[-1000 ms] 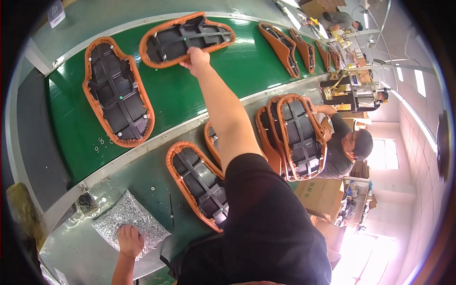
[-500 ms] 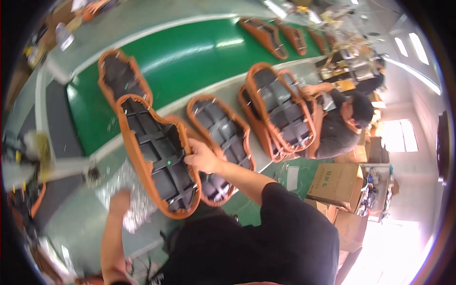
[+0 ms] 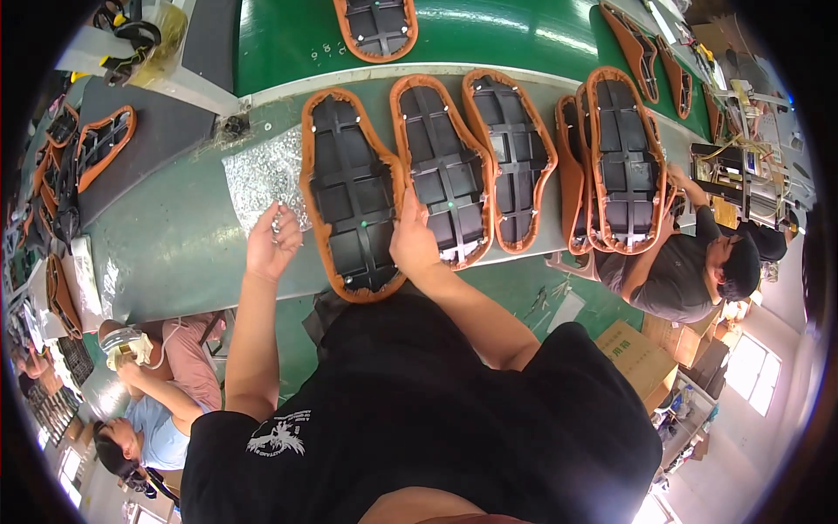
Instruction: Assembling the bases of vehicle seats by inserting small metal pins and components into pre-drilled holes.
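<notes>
My right hand (image 3: 414,240) grips the right edge of a long padded panel (image 3: 353,188). The panel has a black ribbed plastic back and a brown leather-like cover folded over its rim. Small white bits and a green dot show on its back. My left hand (image 3: 275,244) is just off the panel's left side, fingers curled and thumb and fingertips together; anything between them is too small to make out. Behind that hand lies a clear plastic bag (image 3: 262,179) of small shiny pieces. Two similar panels, a second panel (image 3: 443,166) and a third panel (image 3: 513,144), lie to the right.
Further right, a stack of panels (image 3: 624,166) stands near a co-worker (image 3: 676,271). Another panel (image 3: 380,31) lies on the green belt (image 3: 515,44) beyond the bench edge. A seated person (image 3: 170,393) works at lower left. A cardboard box (image 3: 637,362) stands at right.
My view has turned, bringing the bench more level. The held panel now lies beside the others instead of overlapping the far one. My left hand, blurred before, is raised beside the bag.
</notes>
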The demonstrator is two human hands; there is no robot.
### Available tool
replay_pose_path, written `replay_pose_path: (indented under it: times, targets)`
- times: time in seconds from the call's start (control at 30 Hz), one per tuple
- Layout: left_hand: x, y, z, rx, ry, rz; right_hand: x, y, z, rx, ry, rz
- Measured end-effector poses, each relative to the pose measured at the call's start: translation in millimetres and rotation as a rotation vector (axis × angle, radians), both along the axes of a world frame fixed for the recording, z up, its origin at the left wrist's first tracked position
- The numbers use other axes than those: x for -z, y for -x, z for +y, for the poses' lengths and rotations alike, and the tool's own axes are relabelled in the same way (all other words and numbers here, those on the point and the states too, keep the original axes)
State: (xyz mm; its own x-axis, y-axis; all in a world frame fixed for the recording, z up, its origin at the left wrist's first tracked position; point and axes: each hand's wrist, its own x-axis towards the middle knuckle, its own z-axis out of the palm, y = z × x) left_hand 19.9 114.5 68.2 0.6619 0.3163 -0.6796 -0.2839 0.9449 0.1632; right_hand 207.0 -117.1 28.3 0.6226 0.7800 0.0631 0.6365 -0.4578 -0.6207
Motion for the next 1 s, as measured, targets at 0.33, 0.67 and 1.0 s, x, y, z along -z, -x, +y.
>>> replay_pose_path:
  times: [0.33,0.67,1.0]
  targets:
    - [-16,-18,-75,0.272,0.080,-0.053,-93,-20,12,-0.245,-0.054,-0.139]
    - [-24,-58,-78,0.482,-0.275,0.053,-104,-21,46,-0.340,-0.123,0.282]
    - [-20,-65,-69,0.596,-0.353,0.250,-83,-6,35,-0.191,-0.044,0.300]
